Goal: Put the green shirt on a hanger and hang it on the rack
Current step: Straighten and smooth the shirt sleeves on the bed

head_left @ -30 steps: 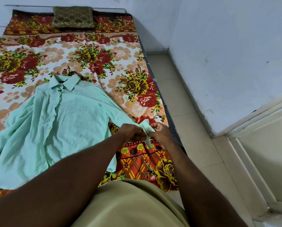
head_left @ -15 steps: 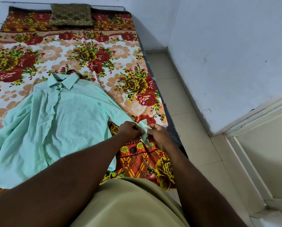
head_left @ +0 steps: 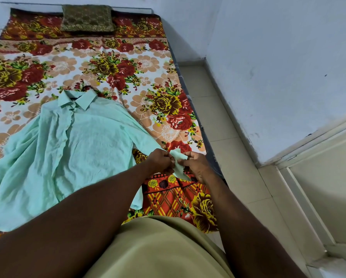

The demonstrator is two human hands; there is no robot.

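Note:
The light green shirt lies spread flat on the flowered bed sheet, collar toward the far end, front buttoned. Its right sleeve stretches to the bed's near right side. There my left hand and my right hand pinch the sleeve cuff between fingertips, the cuff flaps sticking up and down between them. No hanger or rack shows in this view.
A dark patterned cushion sits at the head of the bed. A tiled floor strip runs between the bed's right edge and a pale wall. A cream door frame is at the right. My beige clothing fills the bottom.
My hands stay on the cuff, fingers shifting slightly and the cuff flaps turning. The view has dropped a little, so the bed sits higher in frame.

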